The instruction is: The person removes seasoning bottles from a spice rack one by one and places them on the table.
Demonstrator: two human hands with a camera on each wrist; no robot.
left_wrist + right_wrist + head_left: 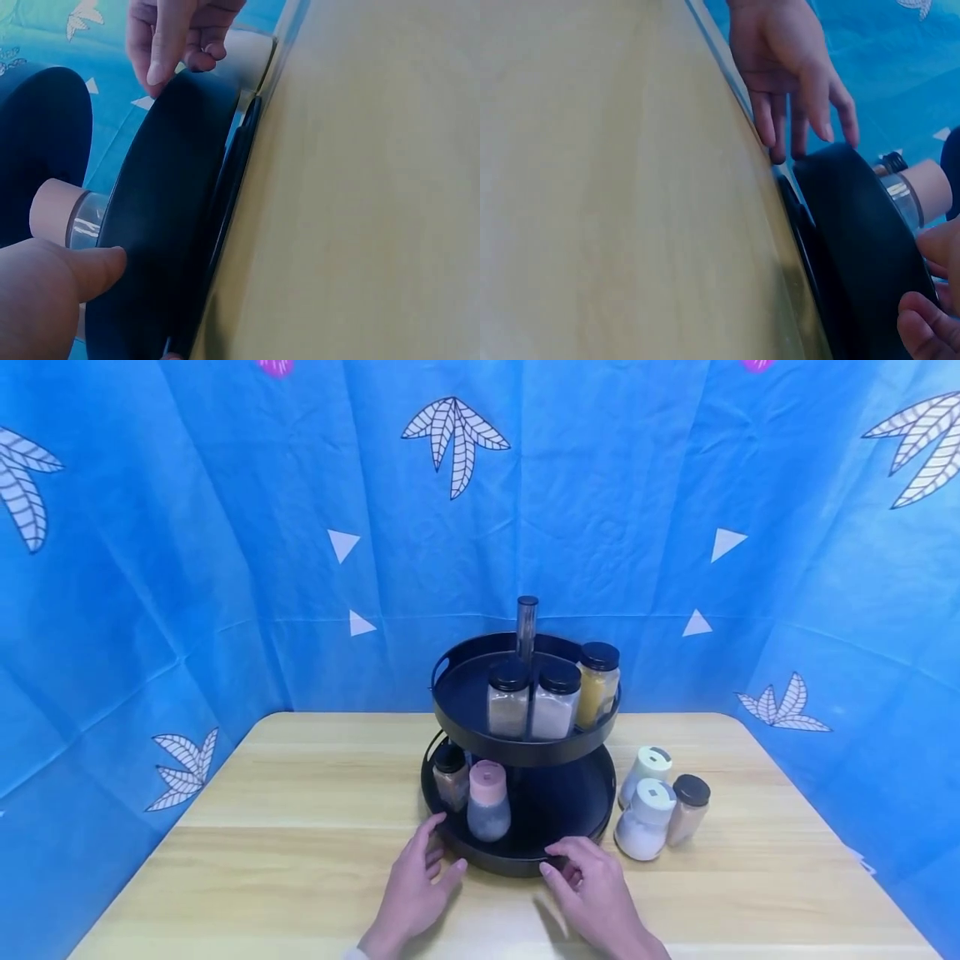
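A black two-tier round rack [525, 867] stands on the table. At the left front of its lower tier, my left hand [416, 889] has its index finger at the rim, fingers loosely spread and the thumb apart. With thumb and index finger, my right hand [596, 893] pinches the front rim; its other fingers are curled. On the lower tier are a pink-capped shaker jar [488, 806] and a black-capped jar [452, 781]. The upper tier carries three black-capped jars: one brownish [508, 706], one white [556, 706], one yellow [597, 685].
Right of the rack, two shaker jars with pale caps, one in front [645, 827] and one behind [647, 768], stand beside a black-capped jar [688, 814]. A blue patterned cloth [600, 510] hangs behind the wooden table [300, 827].
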